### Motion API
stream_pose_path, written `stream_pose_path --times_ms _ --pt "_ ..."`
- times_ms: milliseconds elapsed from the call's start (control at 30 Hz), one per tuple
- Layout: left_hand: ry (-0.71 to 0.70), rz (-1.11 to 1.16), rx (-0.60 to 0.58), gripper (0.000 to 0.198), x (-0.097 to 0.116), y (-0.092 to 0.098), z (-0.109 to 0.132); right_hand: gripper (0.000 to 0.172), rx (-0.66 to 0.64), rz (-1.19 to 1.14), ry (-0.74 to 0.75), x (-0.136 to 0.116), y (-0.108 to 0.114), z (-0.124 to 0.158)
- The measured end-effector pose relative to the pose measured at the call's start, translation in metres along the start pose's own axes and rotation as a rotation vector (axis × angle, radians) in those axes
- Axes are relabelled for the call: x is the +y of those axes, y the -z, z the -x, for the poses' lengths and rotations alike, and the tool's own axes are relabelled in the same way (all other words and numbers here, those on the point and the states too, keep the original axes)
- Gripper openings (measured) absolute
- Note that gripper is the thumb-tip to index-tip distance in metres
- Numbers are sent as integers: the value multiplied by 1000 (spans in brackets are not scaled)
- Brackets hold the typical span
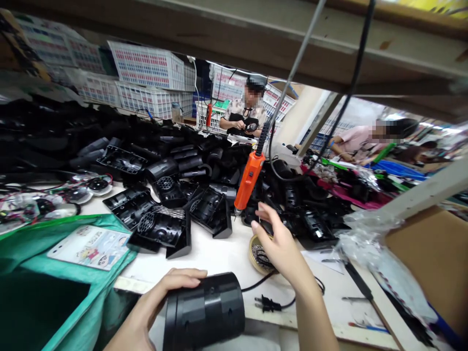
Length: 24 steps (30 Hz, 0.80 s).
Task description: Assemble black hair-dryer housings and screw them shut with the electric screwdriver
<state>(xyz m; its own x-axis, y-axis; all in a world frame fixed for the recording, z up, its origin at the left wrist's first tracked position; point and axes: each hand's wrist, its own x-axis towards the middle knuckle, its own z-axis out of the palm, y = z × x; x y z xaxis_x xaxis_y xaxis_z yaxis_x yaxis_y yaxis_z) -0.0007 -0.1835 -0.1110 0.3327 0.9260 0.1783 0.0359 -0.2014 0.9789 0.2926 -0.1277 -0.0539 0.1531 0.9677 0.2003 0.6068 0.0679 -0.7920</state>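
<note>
My left hand [153,302] is wrapped round a black cylindrical plastic housing [208,309] at the table's front edge. The housing lies on its side, and a black cord with a two-pin plug [268,304] trails out from behind it. My right hand [276,241] is raised with fingers apart and nothing in them. Just left of its fingertips, an orange electric screwdriver [249,181] hangs bit-down from above, apart from the hand. Partly behind that hand stands a small round bowl [253,261] of screws.
Black plastic half shells [161,229] are heaped across the table's left and back. A green bag [87,297] hangs at the front left. Tools, including a blue-handled brush [369,327], lie at right beside a cardboard box [431,258]. Co-workers sit beyond, one holding a black part [251,127].
</note>
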Motion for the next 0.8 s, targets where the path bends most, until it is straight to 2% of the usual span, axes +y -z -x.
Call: stream_pose_path --times_ms 67,133,300,400,500,567,600,700,800 --pt "3 40 55 57 0 -1 -1 44 -92 96 -3 5 6 12" --pt "23 94 113 57 -2 -5 -2 35 -153 82 1 8 13 25" --pt "-28 193 349 66 0 -17 -11 44 -209 22 1 6 24 60" --pt "-27 246 439 72 3 -19 -17 52 -125 132 122 -1 18 76" --pt "178 373 376 66 -2 -18 -27 82 -2 292 421 -13 -3 83" --pt "351 433 276 54 -11 -15 -36 92 -19 408 617 -20 -22 83" --pt "409 445 236 51 -16 -13 -41 94 -48 456 661 -22 -32 82" --pt "460 445 195 56 -32 -5 -50 100 -112 454 604 -19 -55 81" --pt "443 416 199 57 -39 4 -45 81 -107 294 502 -6 -72 84"
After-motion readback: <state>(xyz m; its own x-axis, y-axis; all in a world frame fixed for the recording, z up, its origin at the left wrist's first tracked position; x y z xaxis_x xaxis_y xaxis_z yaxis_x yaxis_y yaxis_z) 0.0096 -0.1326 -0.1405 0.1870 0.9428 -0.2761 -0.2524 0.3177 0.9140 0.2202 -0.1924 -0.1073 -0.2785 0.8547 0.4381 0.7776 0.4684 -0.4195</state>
